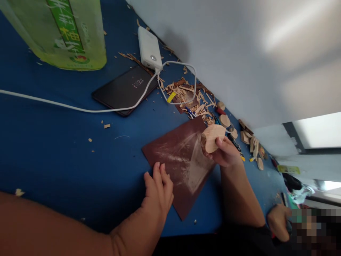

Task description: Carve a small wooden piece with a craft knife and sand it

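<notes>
A brown sheet of sandpaper [176, 160] lies on the blue table, with pale dust streaked over its middle and right side. My left hand [159, 186] rests at the sheet's lower left edge, fingers stretched out and holding nothing. Above the sheet's right part, my right hand [226, 152] grips a piece of wood [214, 137] between thumb and fingers. The wood has a pale, smooth cut face and dark bark along its left edge. Part of its lower side is hidden by my fingers.
A phone [128, 89], a white power bank [149, 48] with a cable and a green pouch [80, 39] stand or lie beyond. Wood shavings [186, 92] gather by the wall. Wood pieces [252, 140] and tools line the right. Another person's hand [278, 220] shows at lower right.
</notes>
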Available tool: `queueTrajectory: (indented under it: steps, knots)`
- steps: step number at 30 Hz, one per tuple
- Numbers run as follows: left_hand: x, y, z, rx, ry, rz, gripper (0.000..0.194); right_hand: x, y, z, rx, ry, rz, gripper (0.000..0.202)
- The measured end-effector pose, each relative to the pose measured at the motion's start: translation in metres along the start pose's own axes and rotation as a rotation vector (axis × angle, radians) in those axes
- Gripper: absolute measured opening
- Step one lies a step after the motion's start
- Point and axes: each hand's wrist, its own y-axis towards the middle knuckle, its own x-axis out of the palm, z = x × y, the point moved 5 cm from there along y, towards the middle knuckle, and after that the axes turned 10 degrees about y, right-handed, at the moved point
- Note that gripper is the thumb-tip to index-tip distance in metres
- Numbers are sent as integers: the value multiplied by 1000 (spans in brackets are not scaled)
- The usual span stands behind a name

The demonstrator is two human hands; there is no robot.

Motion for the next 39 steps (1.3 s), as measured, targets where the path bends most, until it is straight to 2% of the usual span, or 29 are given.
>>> queueTrajectory:
  steps: [3,8,13,15,20,23,26,29,32,35,39]
  knots:
    - [3,-1,2,-30,-28,-13,41,-1,-1,1,-15,-25,-28,63]
    - [0,1,3,-40,-27,0,40,3,-1,2,-15,-65,-158,54]
    - [-3,1,2,-25,-7,-16,41,7,-4,-6,-84,-118,-248,46]
    - [-3,1,2,-7,2,-22,41,8,-6,-12,-120,-207,-232,45]
    - [-2,-1,3,-15,-23,-25,40,10,-20,-32,-255,-522,-76,40]
    - [-3,0,3,-26,-14,-33,40,16,-32,-39,-288,-689,3,36]
    - [-4,0,3,-14,-4,-51,41,28,-43,-44,-334,-950,63,33]
    - [-6,2,3,-1,-1,-47,41,41,-48,-44,-385,-1187,46,34]
    - [-7,4,1,-8,-12,-45,40,47,-46,-38,-369,-1312,-18,30]
    - [-8,2,-4,-3,-35,-68,41,47,-44,-33,-315,-1346,-31,25]
    - [-16,-1,-14,161,-126,-69,49,43,-41,-34,-294,-1288,-36,25]
